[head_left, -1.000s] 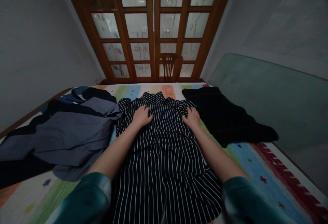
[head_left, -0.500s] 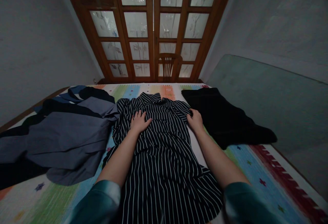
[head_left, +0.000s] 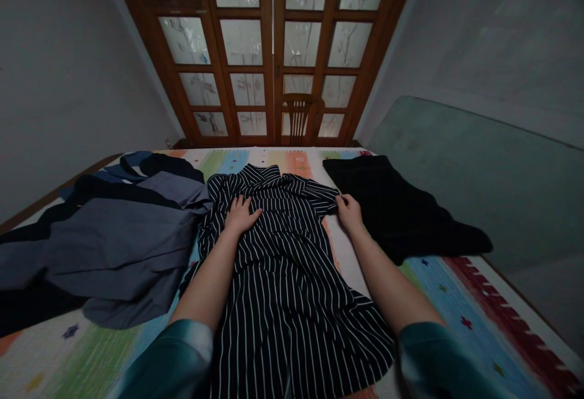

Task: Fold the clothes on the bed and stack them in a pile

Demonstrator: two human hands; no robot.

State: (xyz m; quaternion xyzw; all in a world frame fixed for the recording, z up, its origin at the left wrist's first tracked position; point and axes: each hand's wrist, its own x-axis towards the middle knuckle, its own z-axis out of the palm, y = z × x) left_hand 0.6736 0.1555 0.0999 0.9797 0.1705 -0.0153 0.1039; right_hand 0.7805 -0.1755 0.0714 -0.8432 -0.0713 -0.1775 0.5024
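Note:
A black dress (head_left: 278, 271) with white stripes lies spread out before me, collar at the far end and some wrinkles across its middle. Flat on its upper left part rests my left hand (head_left: 240, 213), fingers spread. My right hand (head_left: 349, 211) pinches the hem of the short right sleeve (head_left: 323, 195), which is stretched out sideways. The dress's lower end runs out of view at the bottom.
Grey and dark garments (head_left: 128, 247) are heaped on the left. A folded black garment (head_left: 396, 210) lies on the right. Under everything is a colourful striped bedspread (head_left: 104, 356). Beyond stand a wooden chair (head_left: 298, 116) and glazed wooden doors (head_left: 274, 52); a pale green panel (head_left: 474, 162) leans at right.
The right sleeve is now pulled out straighter. The dress's upper part and my left hand have shifted slightly left, while my right hand stays nearly in place.

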